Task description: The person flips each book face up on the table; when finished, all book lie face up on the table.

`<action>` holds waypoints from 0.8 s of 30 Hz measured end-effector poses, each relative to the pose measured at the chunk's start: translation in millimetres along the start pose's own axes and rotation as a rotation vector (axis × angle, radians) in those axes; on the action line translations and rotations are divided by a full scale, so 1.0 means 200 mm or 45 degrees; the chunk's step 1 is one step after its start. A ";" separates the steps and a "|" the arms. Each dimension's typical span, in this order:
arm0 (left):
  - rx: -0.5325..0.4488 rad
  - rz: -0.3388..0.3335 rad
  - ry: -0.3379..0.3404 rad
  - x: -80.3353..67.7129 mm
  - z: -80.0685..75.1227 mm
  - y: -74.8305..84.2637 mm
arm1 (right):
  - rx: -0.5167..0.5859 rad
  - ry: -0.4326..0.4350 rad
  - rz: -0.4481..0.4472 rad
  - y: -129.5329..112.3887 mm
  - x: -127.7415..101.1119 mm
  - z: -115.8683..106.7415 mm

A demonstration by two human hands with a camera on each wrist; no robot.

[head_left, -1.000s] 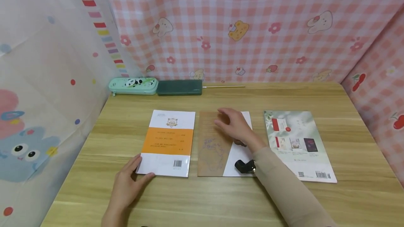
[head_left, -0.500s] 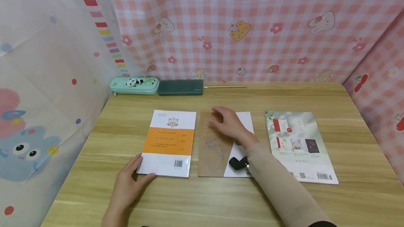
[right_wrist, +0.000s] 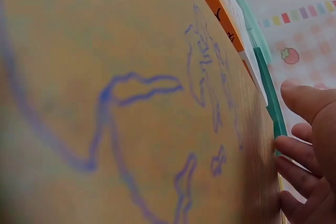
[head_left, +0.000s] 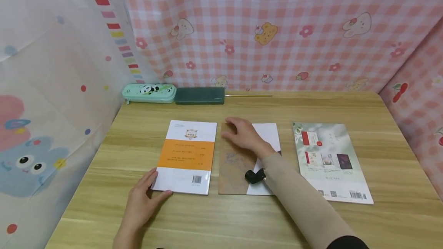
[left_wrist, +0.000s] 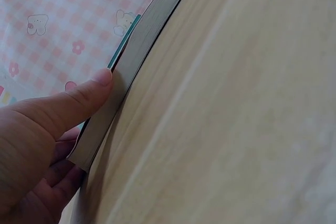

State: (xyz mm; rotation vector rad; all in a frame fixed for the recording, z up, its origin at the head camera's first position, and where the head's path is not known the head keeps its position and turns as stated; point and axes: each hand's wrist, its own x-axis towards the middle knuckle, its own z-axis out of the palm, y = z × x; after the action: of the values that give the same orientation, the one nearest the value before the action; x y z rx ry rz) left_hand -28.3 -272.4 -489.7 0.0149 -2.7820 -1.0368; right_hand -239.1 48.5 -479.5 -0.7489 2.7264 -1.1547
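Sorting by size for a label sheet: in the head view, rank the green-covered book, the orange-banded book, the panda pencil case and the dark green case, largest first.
1. green-covered book
2. orange-banded book, looks slightly smaller
3. and 4. panda pencil case and dark green case: about alike, and both lie farthest from the camera, so I will not rank them.

Head view is bright and evenly lit, soft diffuse light with no glare; only faint shadows under the left hand (head_left: 140, 203) and the right forearm near the table's (head_left: 398, 156) front edge, and wide-angle bending shows at the frame edges, where the curtain lines and the table's side edges bow. Left wrist view is sharp on the thumb (left_wrist: 68, 106) and the book edge (left_wrist: 139, 51), while the wood grain goes soft toward the lower right. Right wrist view is too close: the brown cover (right_wrist: 131, 103) with its blue line drawing is blurred, worst at the left, and the fingers (right_wrist: 307, 103) are soft too.
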 end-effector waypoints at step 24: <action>0.001 -0.072 -0.020 0.00 0.01 0.01 | -0.226 -0.191 -0.028 -0.05 0.10 0.09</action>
State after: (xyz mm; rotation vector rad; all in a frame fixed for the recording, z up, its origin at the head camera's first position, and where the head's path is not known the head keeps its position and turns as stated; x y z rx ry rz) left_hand -27.8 -268.7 -489.7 0.0860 -2.8112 -1.0538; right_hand -248.5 21.3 -482.4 -0.8504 2.7249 -0.8306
